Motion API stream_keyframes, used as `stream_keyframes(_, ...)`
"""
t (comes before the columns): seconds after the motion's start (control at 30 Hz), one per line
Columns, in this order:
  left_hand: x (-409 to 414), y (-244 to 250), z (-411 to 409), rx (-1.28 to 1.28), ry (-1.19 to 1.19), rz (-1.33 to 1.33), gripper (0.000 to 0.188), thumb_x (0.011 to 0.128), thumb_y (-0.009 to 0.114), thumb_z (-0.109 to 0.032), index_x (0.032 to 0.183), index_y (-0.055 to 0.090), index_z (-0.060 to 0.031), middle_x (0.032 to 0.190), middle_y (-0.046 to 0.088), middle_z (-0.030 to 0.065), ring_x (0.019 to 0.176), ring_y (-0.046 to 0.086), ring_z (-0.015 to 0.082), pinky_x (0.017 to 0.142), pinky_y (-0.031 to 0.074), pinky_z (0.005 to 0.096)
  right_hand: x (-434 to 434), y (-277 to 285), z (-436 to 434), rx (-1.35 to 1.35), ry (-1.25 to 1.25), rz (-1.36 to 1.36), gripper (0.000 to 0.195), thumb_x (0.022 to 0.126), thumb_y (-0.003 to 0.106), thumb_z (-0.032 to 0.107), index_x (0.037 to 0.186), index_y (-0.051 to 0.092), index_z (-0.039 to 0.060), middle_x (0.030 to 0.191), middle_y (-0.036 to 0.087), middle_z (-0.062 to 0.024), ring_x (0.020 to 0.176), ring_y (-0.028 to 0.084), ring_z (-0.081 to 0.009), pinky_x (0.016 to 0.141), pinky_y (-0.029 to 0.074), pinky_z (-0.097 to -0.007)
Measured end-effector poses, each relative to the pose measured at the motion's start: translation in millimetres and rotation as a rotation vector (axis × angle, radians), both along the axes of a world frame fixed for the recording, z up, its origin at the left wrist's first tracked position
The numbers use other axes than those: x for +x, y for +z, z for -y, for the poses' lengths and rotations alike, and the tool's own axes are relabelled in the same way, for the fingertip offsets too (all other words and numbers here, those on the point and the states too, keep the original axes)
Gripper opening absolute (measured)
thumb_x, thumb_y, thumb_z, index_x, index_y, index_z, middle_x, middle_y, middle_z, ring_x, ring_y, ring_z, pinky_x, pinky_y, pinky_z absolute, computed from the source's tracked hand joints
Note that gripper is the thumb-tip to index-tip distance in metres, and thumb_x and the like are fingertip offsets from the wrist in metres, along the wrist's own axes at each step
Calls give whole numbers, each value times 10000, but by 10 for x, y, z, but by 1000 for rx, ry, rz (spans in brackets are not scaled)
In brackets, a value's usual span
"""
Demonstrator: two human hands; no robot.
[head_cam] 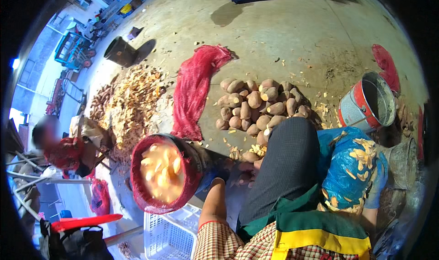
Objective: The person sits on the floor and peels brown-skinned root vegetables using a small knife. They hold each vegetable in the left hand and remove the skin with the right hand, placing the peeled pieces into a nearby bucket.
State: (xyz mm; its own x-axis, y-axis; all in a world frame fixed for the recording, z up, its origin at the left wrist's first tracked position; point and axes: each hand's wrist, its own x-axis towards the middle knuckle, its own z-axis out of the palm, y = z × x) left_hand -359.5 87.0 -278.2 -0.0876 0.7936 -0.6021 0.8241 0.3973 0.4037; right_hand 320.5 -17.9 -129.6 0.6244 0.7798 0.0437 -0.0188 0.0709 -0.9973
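My left hand [218, 173], in a dark blue glove, is at the side of a black bucket lined with red mesh [138, 192]; shadow hides its fingers. Peeled pieces of root vegetable [163, 172] lie in cloudy liquid inside that bucket. My right hand [380, 172], in a light blue glove, hangs beside my knee, which is wrapped in blue plastic [343, 181]; whether it holds anything cannot be seen. Peels [364, 153] stick to the plastic. Beyond my other knee lies a heap of unpeeled sweet potatoes [254, 99], some with cut ends.
A red mesh sack [193, 88] lies between the sweet potatoes and a large pile of peels [135, 95]. A red and grey metal bucket [353, 105] stands at the right. A white plastic crate [168, 236] is below the lined bucket. A person [68, 153] sits at the left.
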Motion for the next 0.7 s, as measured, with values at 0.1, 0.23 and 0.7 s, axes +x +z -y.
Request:
stream_keyframes(0.1, 20, -253, -275, 85, -99, -61, 546, 888, 714, -170, 1364, 502, -5, 1211, 618, 115, 946, 638, 214, 791, 531, 334, 120, 59, 92, -186, 43, 449, 275, 1028, 512, 121, 1245, 607, -20, 1245, 626, -119, 1121, 599, -228, 1007, 482, -354)
stream_keyframes(0.23, 148, -357, -733, 259, -117, 12, 539, 890, 706, -149, 1363, 491, -7, 1206, 609, 110, 958, 629, 210, 794, 527, 327, -797, 781, -221, -83, -45, 355, 225, 975, 560, 37, 1186, 639, 29, 1172, 639, -81, 1068, 598, -179, 951, 489, -325)
stream_keyframes(0.7, 1965, 2618, -1561, 651, -122, 813, 519, 896, 680, -76, 1360, 454, -15, 1185, 581, 91, 999, 596, 195, 805, 515, 304, -996, 514, -429, -60, -106, 247, 337, 922, 600, -6, 1256, 618, 40, 1131, 636, -51, 1040, 569, -137, 964, 458, -292)
